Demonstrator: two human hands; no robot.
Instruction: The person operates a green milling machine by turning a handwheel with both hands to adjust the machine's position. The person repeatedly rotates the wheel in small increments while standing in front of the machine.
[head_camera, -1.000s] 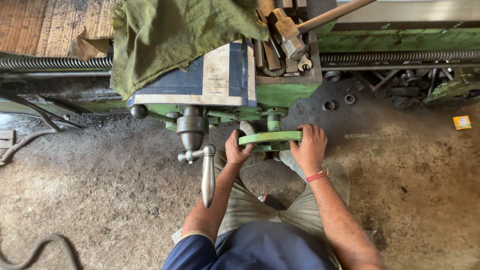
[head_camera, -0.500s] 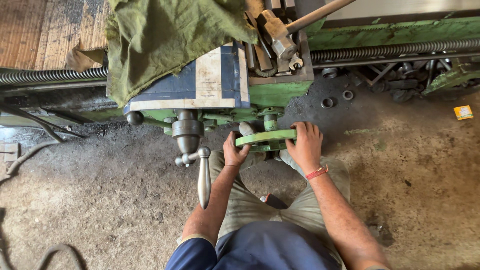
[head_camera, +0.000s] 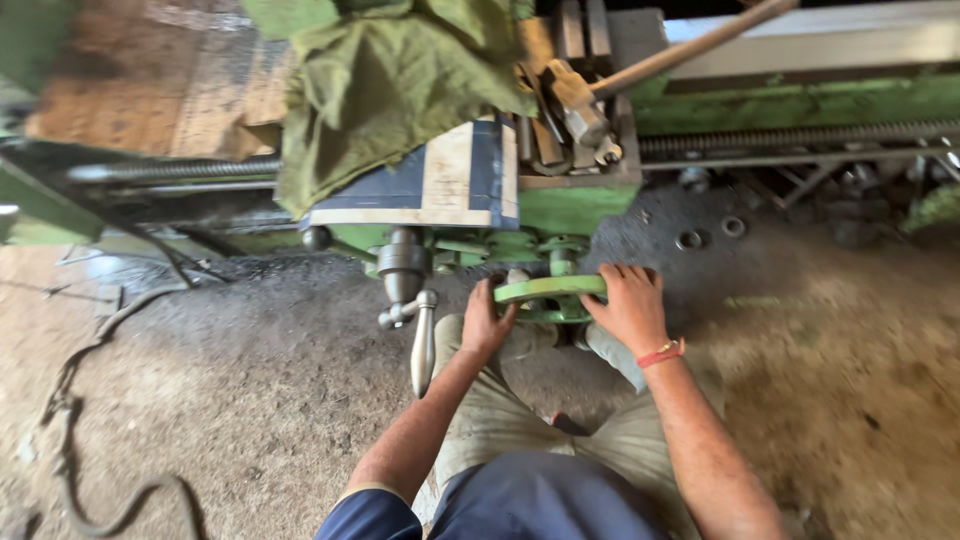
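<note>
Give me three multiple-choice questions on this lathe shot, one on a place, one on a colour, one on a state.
1. Where does the green cloth lie?
A. on the floor
B. on top of the machine
C. over the person's knee

2. What colour is the handwheel?
A. green
B. red
C. black

3. How do the hands stand on the handwheel?
A. both grip it
B. only one grips it
C. neither touches it

Answers: 1 B, it drapes over the carriage top. 2 A, its rim is light green. 3 A, the left hand and right hand each clasp the rim.

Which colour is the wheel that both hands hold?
Light green handwheel, seen clearly in the head view.
</note>
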